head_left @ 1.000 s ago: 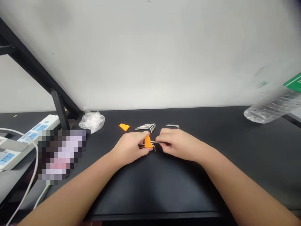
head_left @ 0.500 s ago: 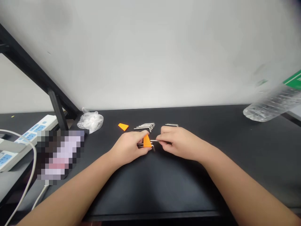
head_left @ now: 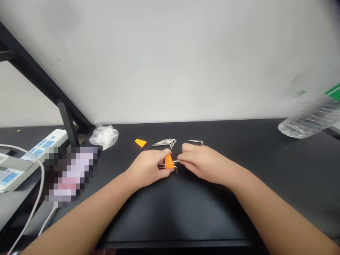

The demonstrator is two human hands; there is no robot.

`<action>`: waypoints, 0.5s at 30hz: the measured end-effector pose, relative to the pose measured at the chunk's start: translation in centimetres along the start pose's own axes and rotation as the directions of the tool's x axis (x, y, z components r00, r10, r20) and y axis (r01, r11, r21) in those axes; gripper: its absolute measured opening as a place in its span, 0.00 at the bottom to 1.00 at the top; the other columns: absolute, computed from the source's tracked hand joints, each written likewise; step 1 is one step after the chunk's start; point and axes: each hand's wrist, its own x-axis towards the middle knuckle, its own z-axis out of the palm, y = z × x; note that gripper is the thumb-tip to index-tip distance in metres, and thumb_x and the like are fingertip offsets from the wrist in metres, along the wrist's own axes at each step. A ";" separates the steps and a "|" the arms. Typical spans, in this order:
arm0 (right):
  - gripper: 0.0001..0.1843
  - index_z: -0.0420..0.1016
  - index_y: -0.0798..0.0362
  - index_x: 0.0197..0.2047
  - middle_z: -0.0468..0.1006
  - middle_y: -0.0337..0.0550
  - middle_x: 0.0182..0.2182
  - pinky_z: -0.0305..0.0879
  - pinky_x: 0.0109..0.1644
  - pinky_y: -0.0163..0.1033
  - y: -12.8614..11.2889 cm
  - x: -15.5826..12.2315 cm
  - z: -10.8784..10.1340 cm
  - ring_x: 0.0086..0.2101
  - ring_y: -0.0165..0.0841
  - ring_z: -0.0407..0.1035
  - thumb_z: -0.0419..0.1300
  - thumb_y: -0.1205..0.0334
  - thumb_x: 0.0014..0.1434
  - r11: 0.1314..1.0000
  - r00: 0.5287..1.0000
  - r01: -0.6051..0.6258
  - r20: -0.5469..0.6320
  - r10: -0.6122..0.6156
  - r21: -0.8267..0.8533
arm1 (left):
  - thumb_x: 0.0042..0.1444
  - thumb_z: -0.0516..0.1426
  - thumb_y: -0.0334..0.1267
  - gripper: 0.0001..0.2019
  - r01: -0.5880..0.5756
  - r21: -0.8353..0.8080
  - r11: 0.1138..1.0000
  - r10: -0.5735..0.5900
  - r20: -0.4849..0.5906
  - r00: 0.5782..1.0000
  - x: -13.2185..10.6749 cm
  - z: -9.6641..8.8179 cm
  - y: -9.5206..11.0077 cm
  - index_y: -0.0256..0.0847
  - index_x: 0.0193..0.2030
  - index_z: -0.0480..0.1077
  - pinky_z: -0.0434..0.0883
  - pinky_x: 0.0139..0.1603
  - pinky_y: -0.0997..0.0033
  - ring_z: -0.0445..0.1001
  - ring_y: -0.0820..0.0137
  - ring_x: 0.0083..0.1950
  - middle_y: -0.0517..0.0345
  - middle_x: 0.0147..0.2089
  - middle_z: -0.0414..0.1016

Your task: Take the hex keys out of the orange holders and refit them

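Observation:
Between the thumb and fingers of my left hand [head_left: 148, 166] is an orange hex key holder [head_left: 169, 161], with a few metal keys passing through it. One bent key end [head_left: 176, 169] sticks out at its lower right. My right hand [head_left: 200, 161] pinches a thin hex key [head_left: 176, 161] whose far end meets the holder's right side; how deep it sits is hidden. Behind my hands lies a row of several L-shaped hex keys [head_left: 166, 142]. A smaller group of hex keys [head_left: 196, 142] rests just beyond my right hand. A second orange piece [head_left: 140, 142] lies to the left.
A crumpled clear plastic bag [head_left: 104, 137] sits at the back left of the black table [head_left: 180, 216]. Further left are a pixelated phone-like object [head_left: 73, 173], a white power strip [head_left: 34, 156] and a white cable [head_left: 41, 177]. A clear plastic bottle [head_left: 305, 124] lies at the right.
My right fingers are slightly closer to the orange holder, and less of the pinched key shows between them. The whole view has shifted a little.

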 end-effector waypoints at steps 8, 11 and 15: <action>0.13 0.74 0.51 0.34 0.66 0.40 0.32 0.53 0.32 0.37 0.3 -0.1 0.0 0.29 0.30 0.60 0.52 0.66 0.69 1.000 0.999 -0.001 -0.032 0.000 -0.028 | 0.58 0.63 0.41 0.09 0.022 0.002 1.000 -0.022 0.001 1.000 0.0 -0.1 -0.4 0.43 0.44 0.72 0.64 0.35 0.74 0.69 0.72 0.34 0.64 0.33 0.72; 0.13 0.74 0.51 0.34 0.66 0.40 0.32 0.52 0.32 0.37 0.4 0.0 0.3 0.28 0.29 0.59 0.52 0.66 0.69 0.999 0.998 -0.001 -0.059 -0.001 -0.045 | 0.58 0.63 0.41 0.10 0.016 -0.005 1.000 -0.016 0.004 1.000 0.0 -0.2 -0.3 0.43 0.46 0.73 0.65 0.36 0.74 0.69 0.71 0.35 0.63 0.34 0.72; 0.13 0.75 0.52 0.34 0.66 0.40 0.32 0.51 0.31 0.37 0.3 0.0 0.6 0.27 0.28 0.57 0.52 0.67 0.69 0.999 0.996 0.007 -0.085 -0.011 -0.053 | 0.58 0.63 0.41 0.10 0.025 0.004 1.000 -0.025 0.000 1.000 0.0 -0.2 -0.4 0.43 0.45 0.73 0.65 0.36 0.74 0.70 0.71 0.35 0.64 0.32 0.72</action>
